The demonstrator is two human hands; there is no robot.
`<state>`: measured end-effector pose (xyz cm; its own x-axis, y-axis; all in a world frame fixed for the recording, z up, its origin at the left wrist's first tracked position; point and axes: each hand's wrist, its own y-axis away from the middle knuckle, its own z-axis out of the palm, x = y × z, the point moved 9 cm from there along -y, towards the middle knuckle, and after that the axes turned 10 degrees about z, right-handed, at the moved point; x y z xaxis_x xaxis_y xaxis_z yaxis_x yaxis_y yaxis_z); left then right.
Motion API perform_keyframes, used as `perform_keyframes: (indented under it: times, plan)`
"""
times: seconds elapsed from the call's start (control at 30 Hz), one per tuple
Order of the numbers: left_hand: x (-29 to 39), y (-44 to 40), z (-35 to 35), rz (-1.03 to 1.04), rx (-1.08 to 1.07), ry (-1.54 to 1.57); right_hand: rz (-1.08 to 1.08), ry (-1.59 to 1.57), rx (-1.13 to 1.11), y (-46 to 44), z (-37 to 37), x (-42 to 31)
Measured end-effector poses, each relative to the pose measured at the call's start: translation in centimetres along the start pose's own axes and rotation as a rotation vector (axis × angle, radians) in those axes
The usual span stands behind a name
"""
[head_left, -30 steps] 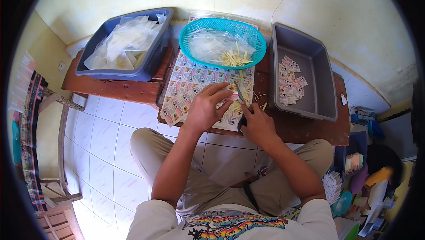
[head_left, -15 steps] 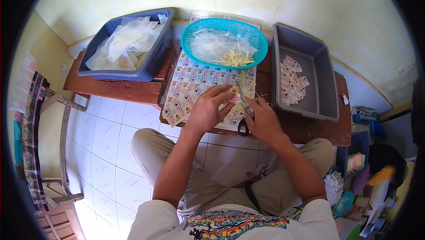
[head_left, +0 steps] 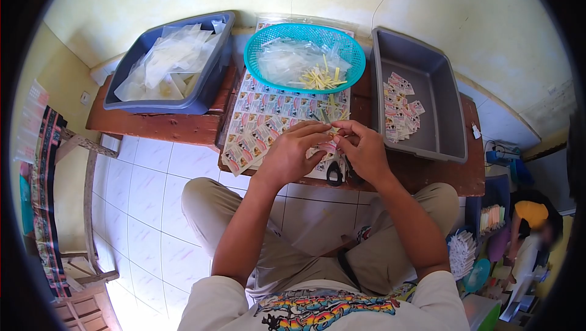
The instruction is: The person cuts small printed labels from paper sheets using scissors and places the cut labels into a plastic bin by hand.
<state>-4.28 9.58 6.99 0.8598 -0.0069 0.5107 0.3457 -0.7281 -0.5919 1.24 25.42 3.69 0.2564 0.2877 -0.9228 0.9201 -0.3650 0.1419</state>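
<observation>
A small printed piece is held above the front edge of the worktop, to the right of the middle of the printed sheets. It is pinched at the fingertips of the left hand, whose thumb is bent in below. The thumb and forefinger of the right hand are brought up to it; whether they grip it cannot be told. Below the right hand, the black handle of the scissors is seen at the front edge, with the rest mostly covered; how the scissors are supported cannot be told.

The printed sheets are spread from the front-left corner toward the back edge, with cut pieces scattered on them. Pale yellow strips are strewn beyond the fingertips. Near the back edge, a turquoise basket is filled with clear plastic bags and more strips. Toward the right edge, a grey tray is placed, with printed cards heaped along its left side. Farther left, a blue tub is loaded with translucent packets.
</observation>
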Motion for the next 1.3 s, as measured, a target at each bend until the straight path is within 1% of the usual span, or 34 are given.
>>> perform_keyframes:
  times: [0.17, 0.23, 0.27, 0.33, 0.37, 0.43, 0.57, 0.63, 0.67, 0.73, 0.83, 0.93, 1.07, 1.13, 1.3]
  plan:
    - [0.4, -0.3, -1.0, -0.023, 0.046, -0.030, 0.025, -0.058, -0.004, -0.4, 0.1, 0.4]
    - [0.5, -0.3, -1.8, -0.035, 0.105, -0.053, 0.062, -0.169, -0.009, -0.4, 0.1, 0.5]
    - [0.5, -0.3, -1.9, -0.035, 0.106, -0.054, 0.061, -0.169, -0.009, -0.5, 0.2, 0.4]
    - [0.0, 0.0, -2.5, -0.097, 0.180, -0.090, 0.098, -0.328, -0.026, -0.7, 0.3, 0.6]
    - [0.0, 0.0, -2.5, -0.097, 0.179, -0.090, 0.098, -0.329, -0.026, -0.8, 0.3, 0.5]
    - [-0.7, 0.3, -2.6, -0.169, 0.223, 0.017, 0.100, -0.406, -0.077, -0.8, 0.7, 0.4]
    - [-1.8, 0.8, -2.4, -0.218, 0.254, 0.071, 0.112, -0.409, -0.090, -0.6, 1.2, -0.1]
    - [-1.3, 0.6, -2.7, -0.152, 0.275, -0.010, 0.091, -0.382, -0.098, -0.4, 1.4, -0.6]
    - [-1.2, 0.5, -2.7, -0.151, 0.275, -0.010, 0.091, -0.382, -0.098, -0.3, 1.5, -0.7]
    - [-2.1, 0.9, -2.4, -0.259, 0.298, 0.138, 0.091, -0.349, -0.090, -0.2, 1.6, -0.8]
    - [-2.4, 1.0, -2.3, -0.291, 0.326, 0.187, 0.084, -0.287, -0.101, -0.2, 1.7, -0.7]
    - [-3.1, 1.2, -2.1, -0.333, 0.373, 0.265, 0.095, -0.315, -0.096, -0.1, 1.9, -0.4]
    - [-3.0, 1.2, -2.3, -0.337, 0.378, 0.247, 0.111, -0.325, -0.096, -0.3, 1.8, -0.1]
    - [-3.0, 1.1, -2.4, -0.342, 0.377, 0.247, 0.080, -0.229, -0.068, -0.4, 1.5, -0.2]
    - [-3.1, 1.4, -1.9, -0.380, 0.421, 0.306, 0.055, -0.298, -0.035, -0.7, 1.2, -0.1]
